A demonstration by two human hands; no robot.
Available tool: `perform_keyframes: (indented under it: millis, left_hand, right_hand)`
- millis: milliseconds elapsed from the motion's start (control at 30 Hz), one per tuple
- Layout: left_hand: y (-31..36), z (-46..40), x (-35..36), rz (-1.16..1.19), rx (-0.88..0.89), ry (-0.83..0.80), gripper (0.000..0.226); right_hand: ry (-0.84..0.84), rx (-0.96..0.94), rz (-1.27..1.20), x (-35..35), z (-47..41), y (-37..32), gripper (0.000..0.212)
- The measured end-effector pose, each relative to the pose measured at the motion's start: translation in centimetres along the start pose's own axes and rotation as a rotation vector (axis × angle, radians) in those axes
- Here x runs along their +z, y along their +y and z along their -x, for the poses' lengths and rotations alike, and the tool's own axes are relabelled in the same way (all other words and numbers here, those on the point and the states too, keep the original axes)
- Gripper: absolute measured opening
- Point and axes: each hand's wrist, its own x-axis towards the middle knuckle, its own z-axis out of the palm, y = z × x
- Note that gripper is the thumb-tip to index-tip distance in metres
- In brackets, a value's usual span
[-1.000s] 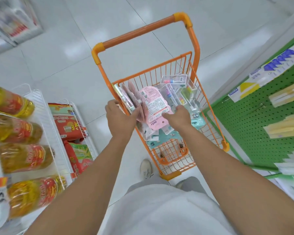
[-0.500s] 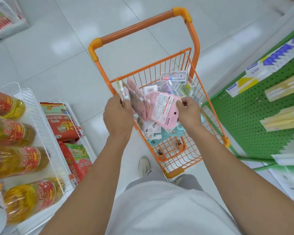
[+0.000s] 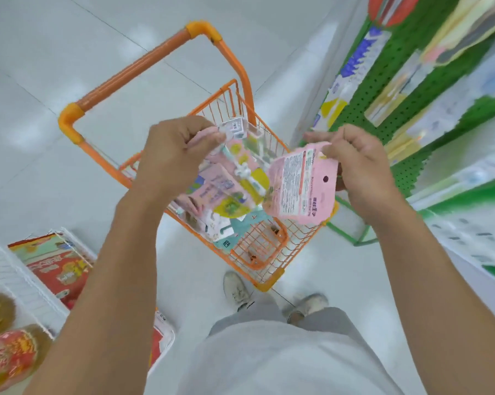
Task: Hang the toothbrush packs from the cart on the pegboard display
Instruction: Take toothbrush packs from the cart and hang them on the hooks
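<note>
head view: your right hand pinches one pink pack by its top edge, hang hole exposed at 3 o'clock, probably to slip onto a peg. your left hand grips a fanned bunch of packs, likely the reserve. both are above the orange cart. green pegboard at 2 o'clock, blurred.

Blocks of small print and a short line of larger dark characters are carried on the back of the pink pack, but none can be made out. Yellow lettering on the red bags and the bottle labels is blurred beyond reading.
</note>
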Motion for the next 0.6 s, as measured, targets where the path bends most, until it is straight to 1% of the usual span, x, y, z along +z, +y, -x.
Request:
perform_keyframes:
  millis: [67, 167, 267, 367, 500, 533, 600]
  left_hand:
    - [0.8, -0.4, 3.6, -0.027, 0.025, -0.122, 0.03]
    - [2.7, 0.0, 8.5, -0.068, 0.044, -0.253, 0.031]
    - [5.4, 0.9, 12.4, -0.071, 0.058, -0.321, 0.027]
    - [8.9, 1.8, 15.7, -0.121, 0.119, -0.405, 0.019]
    - [15.2, 3.5, 21.0, -0.179, 0.206, -0.549, 0.025]
    - [16.8, 4.0, 22.5, -0.181, 0.233, -0.579, 0.028]
    - [19.7, 4.9, 25.6, -0.196, 0.296, -0.621, 0.029]
  right_hand:
    - [0.03, 0.067, 0.004, -1.8, 0.9, 1.2, 0.032]
    - [0.077, 0.161, -0.03, -4.5, 2.5, 3.0, 0.029]
    - [0.138, 0.198, -0.101, -8.4, 4.2, 4.1, 0.024]
    - [0.207, 0.239, -0.184, -13.4, 5.7, 5.0, 0.011]
    - [0.346, 0.301, -0.252, -20.3, 7.3, 5.9, 0.003]
    - [0.378, 0.311, -0.265, -21.9, 7.7, 6.0, 0.006]
    - [0.428, 0.324, -0.285, -24.8, 8.3, 6.2, 0.021]
